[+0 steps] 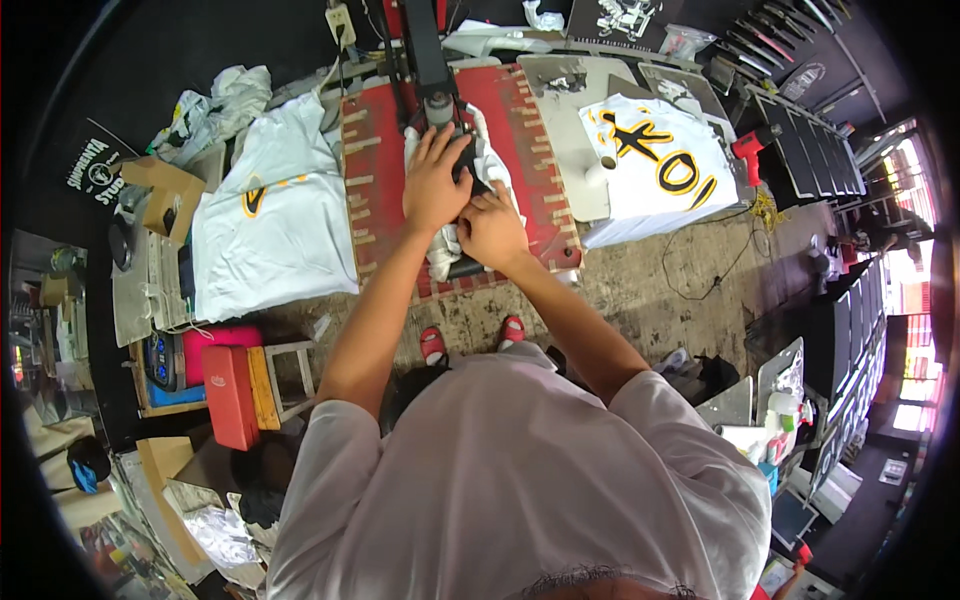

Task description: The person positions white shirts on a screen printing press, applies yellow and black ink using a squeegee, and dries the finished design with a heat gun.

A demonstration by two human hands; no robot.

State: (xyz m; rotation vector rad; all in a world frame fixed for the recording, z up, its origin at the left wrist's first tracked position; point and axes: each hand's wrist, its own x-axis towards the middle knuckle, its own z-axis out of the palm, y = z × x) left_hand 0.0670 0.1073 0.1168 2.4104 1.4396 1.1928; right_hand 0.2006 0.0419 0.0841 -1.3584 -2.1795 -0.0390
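A white garment (498, 172) is bunched around a narrow black pad beneath the arm of a press (432, 75), over a red board edged with strips of tape (370, 150). Flat on the dark piece in the middle of the garment lies my left hand (436, 185), its fingers stretched out and somewhat apart. Just right of it and nearer to me, my right hand (492, 232) is curled, with thumb and fingertips together at the edge of the dark piece. What those fingertips pinch, if anything, is hidden.
White shirts lie on both sides: a left one (275, 230) with a small yellow-black mark and a right one (650, 160) with bold yellow-black lettering. A red heat gun (750, 152) is beyond the right shirt. A cardboard box (165, 195) and red case (230, 395) sit left; a cable (690, 295) trails right.
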